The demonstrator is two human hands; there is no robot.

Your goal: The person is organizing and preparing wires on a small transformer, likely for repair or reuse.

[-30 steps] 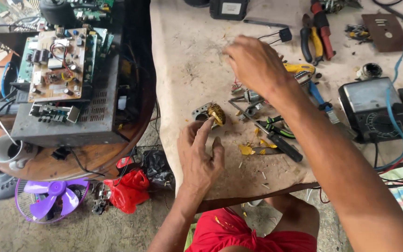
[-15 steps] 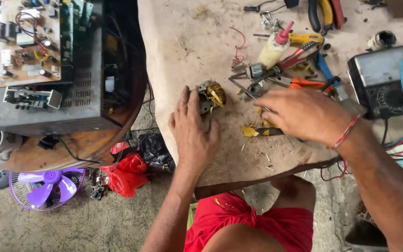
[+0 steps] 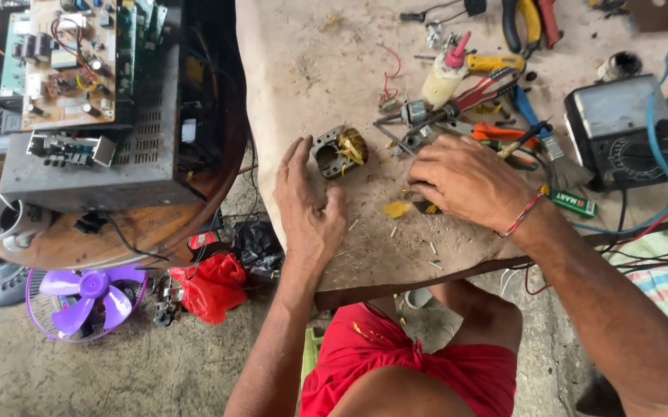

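The right hand (image 3: 465,181) has drawn back, fingers curled over scraps; left hand (image 3: 308,202) lies open beside the motor stator (image 3: 339,150).

Bare desk (image 3: 311,69) open beyond left hand (image 3: 307,205); motor core (image 3: 339,150) just ahead of fingers. Tool clutter (image 3: 473,100) and meter (image 3: 620,131) crowd right hand (image 3: 469,181).
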